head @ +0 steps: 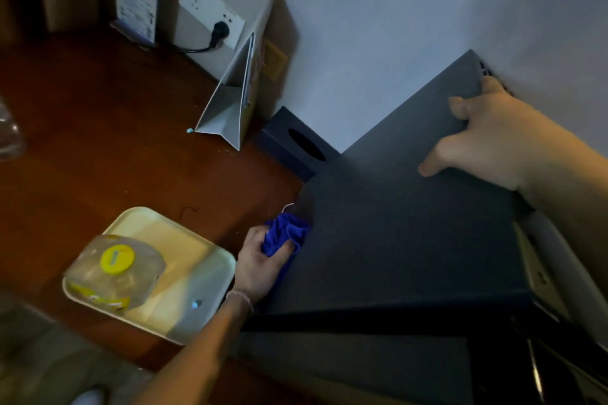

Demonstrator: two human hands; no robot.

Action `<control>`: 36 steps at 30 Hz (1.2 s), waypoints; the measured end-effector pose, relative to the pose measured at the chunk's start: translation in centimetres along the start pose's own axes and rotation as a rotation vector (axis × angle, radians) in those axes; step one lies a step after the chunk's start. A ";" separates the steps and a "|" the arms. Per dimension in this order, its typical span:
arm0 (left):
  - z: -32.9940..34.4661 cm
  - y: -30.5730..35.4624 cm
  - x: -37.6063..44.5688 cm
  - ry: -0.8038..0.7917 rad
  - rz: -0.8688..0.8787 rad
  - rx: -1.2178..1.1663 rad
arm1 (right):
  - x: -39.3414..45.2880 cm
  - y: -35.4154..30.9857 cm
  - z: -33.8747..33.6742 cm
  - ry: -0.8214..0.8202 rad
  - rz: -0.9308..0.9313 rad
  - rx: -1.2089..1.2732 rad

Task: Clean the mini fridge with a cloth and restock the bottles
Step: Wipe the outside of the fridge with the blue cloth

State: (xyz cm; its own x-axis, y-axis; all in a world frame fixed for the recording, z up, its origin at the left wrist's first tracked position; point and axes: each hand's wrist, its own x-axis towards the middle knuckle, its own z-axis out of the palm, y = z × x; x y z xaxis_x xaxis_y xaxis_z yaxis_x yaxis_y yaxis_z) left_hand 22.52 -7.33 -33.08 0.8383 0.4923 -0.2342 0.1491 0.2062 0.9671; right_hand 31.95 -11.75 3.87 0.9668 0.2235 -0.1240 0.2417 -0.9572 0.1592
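The dark grey mini fridge (388,223) stands on the wooden desk (98,141) against the wall, seen from above. My left hand (260,263) grips a bunched blue cloth (283,233) against the fridge's left side, near its top edge. My right hand (477,138) rests on the fridge's top near the back right corner, fingers spread and bent over the far edge. A clear plastic bottle with a yellow cap (115,270) stands on a cream tray (197,276) left of the fridge. The fridge door hangs open at the lower right.
A dark tissue box (296,145) sits behind the fridge's left corner. A folded white card stand (237,102), a wall socket with a black plug (217,31) and a blue leaflet (135,3) line the back. Another clear bottle (10,131) shows at the left edge.
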 end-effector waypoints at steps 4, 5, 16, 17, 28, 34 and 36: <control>-2.8 0.1 -5.9 -0.033 0.066 -0.107 | -0.4 -0.1 -0.1 -0.002 0.008 0.015; -3.2 0.1 -7.0 -0.032 0.065 -0.117 | -0.5 -0.1 0.0 -0.003 0.011 0.012; -1.1 -0.5 -2.0 0.021 0.010 -0.061 | -1.0 -0.4 -0.1 0.000 0.009 0.026; -0.7 -0.9 -0.9 0.026 -0.041 -0.033 | -1.1 -0.5 -0.1 -0.004 0.011 0.018; 4.6 0.2 10.8 -0.059 -0.149 0.092 | -0.5 0.2 -0.1 0.001 -0.012 -0.038; 7.6 1.8 17.9 -0.045 -0.141 0.166 | 0.4 0.4 0.5 0.020 -0.107 -0.016; 7.8 1.8 18.6 -0.050 -0.149 0.179 | 1.0 0.6 0.6 0.032 -0.088 -0.038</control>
State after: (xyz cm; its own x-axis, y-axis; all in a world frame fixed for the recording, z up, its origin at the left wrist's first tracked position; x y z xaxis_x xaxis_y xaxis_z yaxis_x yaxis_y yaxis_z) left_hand 42.40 -4.39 -34.95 0.8243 0.4244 -0.3747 0.3599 0.1181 0.9255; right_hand 32.97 -12.26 3.24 0.9438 0.3125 -0.1078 0.3279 -0.9262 0.1860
